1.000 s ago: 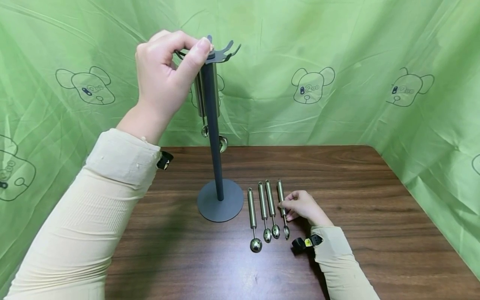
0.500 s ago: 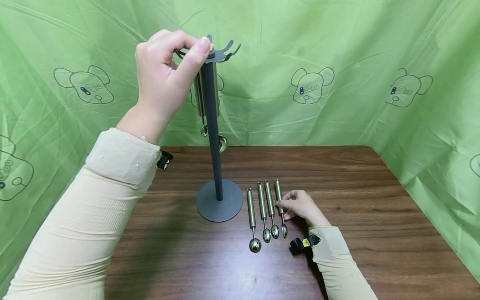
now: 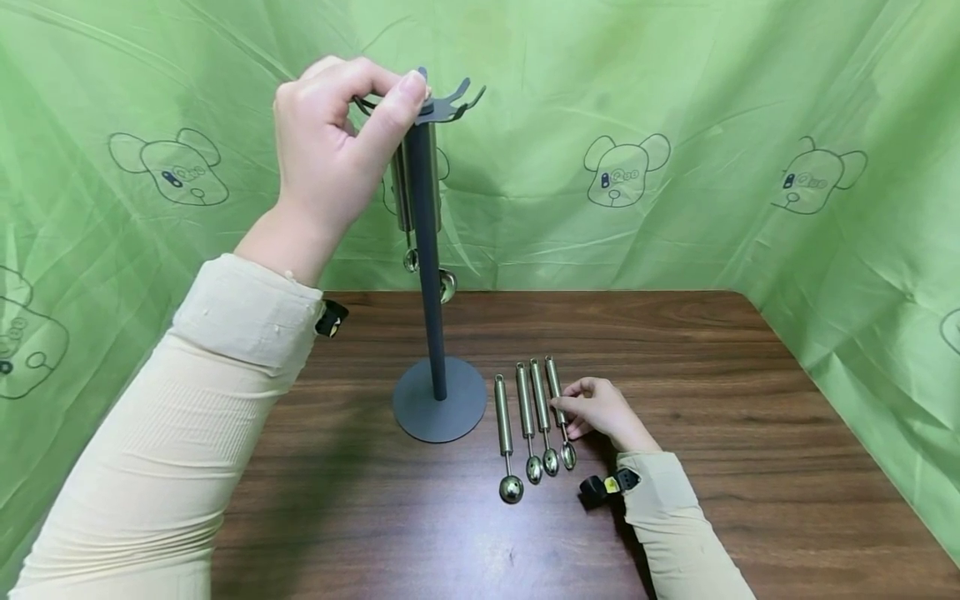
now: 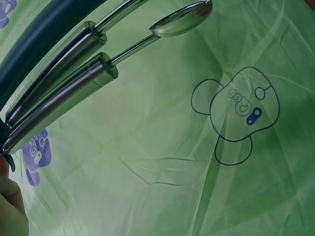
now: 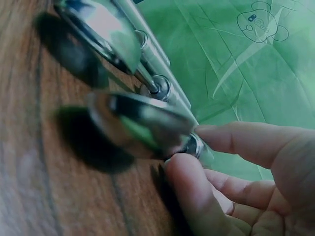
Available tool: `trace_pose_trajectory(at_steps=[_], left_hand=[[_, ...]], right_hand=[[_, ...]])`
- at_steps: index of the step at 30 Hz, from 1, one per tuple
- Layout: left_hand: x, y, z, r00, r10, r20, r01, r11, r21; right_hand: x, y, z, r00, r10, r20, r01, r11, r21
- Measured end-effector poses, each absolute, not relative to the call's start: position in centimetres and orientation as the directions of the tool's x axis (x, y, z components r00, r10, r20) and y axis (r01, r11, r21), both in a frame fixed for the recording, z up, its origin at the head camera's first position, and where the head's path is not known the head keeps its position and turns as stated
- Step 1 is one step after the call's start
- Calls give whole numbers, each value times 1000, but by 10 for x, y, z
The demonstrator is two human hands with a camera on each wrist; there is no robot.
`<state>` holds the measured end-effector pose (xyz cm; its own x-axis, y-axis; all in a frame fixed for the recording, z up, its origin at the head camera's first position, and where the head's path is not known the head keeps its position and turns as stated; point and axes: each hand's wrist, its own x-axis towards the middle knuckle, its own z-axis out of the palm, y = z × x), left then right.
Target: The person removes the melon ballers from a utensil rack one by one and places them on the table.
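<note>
**Right Hand (image 3: 603,412) on End Spoon (image 3: 554,382), Left Hand (image 3: 326,137) on Stand (image 3: 430,258)**

Your right hand pinches the end spoon's handle between thumb and forefinger. This spoon is rightmost in the row on the wooden table (image 3: 712,392), near three other spoons (image 3: 524,400). Your left hand pinches the top of the stand, which is left of the row. Hanging spoons (image 4: 64,101) are beside its pole.

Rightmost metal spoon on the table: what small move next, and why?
Probably relax the pinching right hand and leave the rightmost metal spoon: its handle lies close beside the next spoon, roughly parallel, so it seems placed.
</note>
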<state>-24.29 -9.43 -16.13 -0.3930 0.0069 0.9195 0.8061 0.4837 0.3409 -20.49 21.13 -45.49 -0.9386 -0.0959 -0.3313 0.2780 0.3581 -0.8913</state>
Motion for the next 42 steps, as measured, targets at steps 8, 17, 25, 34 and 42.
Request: trace_pose_trajectory(at_steps=[8,17,25,34,42], left_hand=[[-239,-103,-158,-370,128,920,820,512,258],[-233,-106,-154,-353,195,915,794,580,183],[-222,-96,-150,-435,130,891,640,740,205],[-217,-89,-146,-474,121,872,539,823,179],[-217,-85,-147,-483,78,872,500,843,201]], right_hand=[[-204,214,-453,-935,-126,-332,272,346,-898],[-203,216,-450,-939,-111,-325,268,352,-897],[-203,217,-449,-935,-124,-331,274,336,-901],[-203,218,-450,-932,-128,-338,283,325,-902],[-205,219,-453,-925,-148,-350,288,329,-899]])
